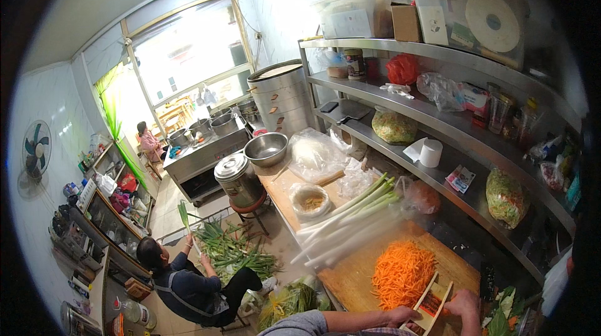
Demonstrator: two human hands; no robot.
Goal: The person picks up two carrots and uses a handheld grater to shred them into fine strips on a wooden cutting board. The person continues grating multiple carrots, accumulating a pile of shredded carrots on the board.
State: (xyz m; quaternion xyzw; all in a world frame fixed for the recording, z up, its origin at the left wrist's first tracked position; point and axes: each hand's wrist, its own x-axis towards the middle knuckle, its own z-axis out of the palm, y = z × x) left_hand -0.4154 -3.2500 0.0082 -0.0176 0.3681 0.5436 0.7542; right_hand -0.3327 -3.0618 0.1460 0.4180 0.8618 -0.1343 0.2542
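At the lower right, my left hand (403, 317) grips the lower end of a wooden-framed hand grater (428, 305). My right hand (462, 305) is closed on a small piece of carrot (449, 302) at the grater's right side; the fingers hide most of the piece. The grater leans over a wooden cutting board (350, 284), its upper end against a heap of shredded carrot (404, 272). Long leeks or large green onions (347, 223) lie across the worktop beyond the heap, partly blurred.
A steel bowl (265, 148), a bagged dough-like mass (313, 155) and a lined bowl (310, 201) stand farther along the worktop. Steel shelves (422, 134) flank the right. A seated co-worker (188, 289) holds a green onion at the left, beside piled greens (235, 247) on the floor.
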